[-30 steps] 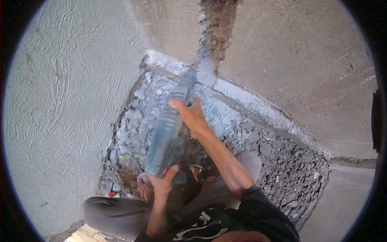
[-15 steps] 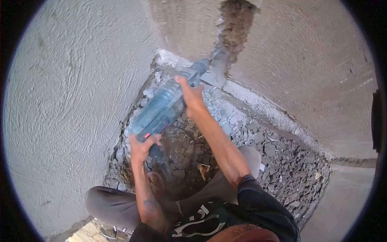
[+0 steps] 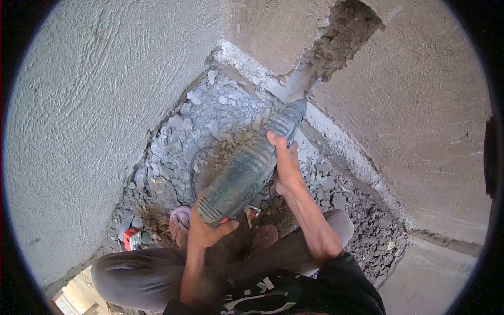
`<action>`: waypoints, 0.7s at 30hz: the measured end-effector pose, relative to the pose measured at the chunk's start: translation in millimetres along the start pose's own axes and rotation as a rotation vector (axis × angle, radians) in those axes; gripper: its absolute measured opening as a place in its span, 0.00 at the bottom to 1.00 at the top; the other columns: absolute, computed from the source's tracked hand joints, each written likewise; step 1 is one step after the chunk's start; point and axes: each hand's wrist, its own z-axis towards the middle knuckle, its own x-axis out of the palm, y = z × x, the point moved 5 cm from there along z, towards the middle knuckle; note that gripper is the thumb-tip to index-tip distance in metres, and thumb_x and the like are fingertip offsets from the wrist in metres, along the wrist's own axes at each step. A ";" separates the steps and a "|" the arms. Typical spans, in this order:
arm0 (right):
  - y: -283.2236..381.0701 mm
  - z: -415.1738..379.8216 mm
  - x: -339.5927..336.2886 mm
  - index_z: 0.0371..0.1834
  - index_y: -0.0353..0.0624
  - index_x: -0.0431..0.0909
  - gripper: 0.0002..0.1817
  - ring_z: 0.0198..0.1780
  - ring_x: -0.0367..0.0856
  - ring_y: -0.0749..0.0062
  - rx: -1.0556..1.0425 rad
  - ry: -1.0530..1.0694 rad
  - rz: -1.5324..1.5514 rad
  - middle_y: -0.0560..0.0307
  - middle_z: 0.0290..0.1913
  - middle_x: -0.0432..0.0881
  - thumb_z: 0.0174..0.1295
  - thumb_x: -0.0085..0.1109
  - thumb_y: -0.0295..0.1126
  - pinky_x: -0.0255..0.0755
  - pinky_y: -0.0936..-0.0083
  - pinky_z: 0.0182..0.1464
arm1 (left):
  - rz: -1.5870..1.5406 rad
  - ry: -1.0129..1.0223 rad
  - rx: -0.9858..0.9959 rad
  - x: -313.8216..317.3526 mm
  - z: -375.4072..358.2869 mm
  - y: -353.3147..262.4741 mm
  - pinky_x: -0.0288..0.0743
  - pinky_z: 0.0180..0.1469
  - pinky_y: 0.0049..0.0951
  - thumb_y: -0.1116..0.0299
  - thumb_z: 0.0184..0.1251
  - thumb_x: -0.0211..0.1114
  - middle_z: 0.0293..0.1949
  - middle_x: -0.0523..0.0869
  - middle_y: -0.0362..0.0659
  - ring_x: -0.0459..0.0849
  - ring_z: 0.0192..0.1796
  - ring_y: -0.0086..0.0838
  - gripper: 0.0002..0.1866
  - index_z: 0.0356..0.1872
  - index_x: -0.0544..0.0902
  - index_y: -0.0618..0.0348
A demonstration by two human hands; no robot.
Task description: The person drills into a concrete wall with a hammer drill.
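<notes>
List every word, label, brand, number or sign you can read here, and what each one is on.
"K": on the black shirt; the marks around it are unclear.
Power tool: no readable lettering.
Red-and-white item: any print is too small to read.

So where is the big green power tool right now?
The power tool is near mid-picture in the head view, above the rubble, with the left hand at its rear, the right hand further forward and its nose toward the rough groove in the wall.
</notes>
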 end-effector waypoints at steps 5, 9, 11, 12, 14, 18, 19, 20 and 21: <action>9.7 -26.7 28.0 0.69 0.38 0.53 0.47 0.57 0.77 0.58 0.010 0.094 0.285 0.44 0.59 0.71 0.57 0.68 0.53 0.77 0.57 0.55 | 0.251 -0.008 0.078 -20.0 -12.6 -53.4 0.75 0.58 0.30 0.78 0.36 0.79 0.50 0.87 0.44 0.84 0.50 0.29 0.36 0.55 0.79 0.68; 11.9 -30.7 31.8 0.69 0.35 0.51 0.49 0.58 0.76 0.58 0.077 0.085 0.241 0.44 0.61 0.70 0.57 0.69 0.54 0.77 0.56 0.56 | 0.262 -0.052 0.134 -18.2 -10.5 -64.9 0.77 0.53 0.29 0.79 0.36 0.77 0.47 0.88 0.44 0.84 0.45 0.27 0.34 0.54 0.80 0.70; 20.7 -30.8 35.8 0.72 0.27 0.38 0.61 0.67 0.66 0.47 0.059 0.142 0.307 0.31 0.66 0.60 0.54 0.69 0.56 0.68 0.48 0.64 | 0.247 -0.055 0.135 -17.2 -1.6 -63.5 0.77 0.52 0.29 0.79 0.37 0.77 0.47 0.88 0.43 0.84 0.45 0.26 0.34 0.54 0.79 0.71; 18.6 -29.4 35.1 0.72 0.27 0.38 0.61 0.67 0.66 0.47 0.067 0.138 0.300 0.31 0.66 0.60 0.54 0.69 0.56 0.68 0.48 0.64 | 0.282 -0.050 0.107 -17.0 3.0 -61.3 0.76 0.52 0.29 0.79 0.37 0.77 0.46 0.88 0.43 0.83 0.45 0.25 0.34 0.54 0.79 0.71; 17.7 -18.8 32.8 0.72 0.24 0.35 0.62 0.64 0.70 0.46 0.032 0.099 0.289 0.27 0.65 0.59 0.54 0.68 0.56 0.72 0.49 0.60 | 0.317 -0.041 0.081 -14.3 7.9 -56.3 0.76 0.51 0.28 0.79 0.38 0.77 0.46 0.88 0.43 0.83 0.45 0.24 0.33 0.54 0.79 0.71; 5.7 15.8 20.6 0.70 0.29 0.49 0.55 0.58 0.76 0.55 0.011 0.134 0.326 0.35 0.61 0.69 0.52 0.72 0.53 0.78 0.57 0.55 | 0.148 -0.050 0.127 -6.4 16.9 -24.8 0.76 0.55 0.29 0.77 0.41 0.78 0.49 0.87 0.43 0.82 0.48 0.24 0.35 0.58 0.77 0.70; 11.6 9.7 18.8 0.70 0.29 0.50 0.54 0.58 0.76 0.54 -0.007 0.071 0.283 0.35 0.60 0.69 0.52 0.72 0.53 0.77 0.57 0.55 | 0.097 -0.043 0.126 -1.8 18.3 -18.1 0.75 0.56 0.29 0.76 0.43 0.78 0.50 0.87 0.44 0.82 0.50 0.24 0.36 0.59 0.76 0.70; 14.8 3.8 15.7 0.69 0.28 0.51 0.54 0.58 0.76 0.53 -0.023 0.007 0.238 0.35 0.60 0.69 0.51 0.72 0.53 0.77 0.57 0.55 | 0.087 -0.053 0.125 3.1 17.2 -11.2 0.75 0.56 0.29 0.76 0.43 0.78 0.50 0.87 0.44 0.82 0.50 0.24 0.36 0.59 0.76 0.70; 13.0 0.1 11.9 0.68 0.28 0.54 0.52 0.58 0.76 0.52 -0.012 -0.051 0.220 0.35 0.60 0.69 0.51 0.72 0.53 0.76 0.58 0.56 | 0.070 -0.035 0.134 10.8 15.3 -7.2 0.75 0.58 0.30 0.75 0.45 0.78 0.51 0.86 0.44 0.83 0.51 0.25 0.36 0.60 0.75 0.69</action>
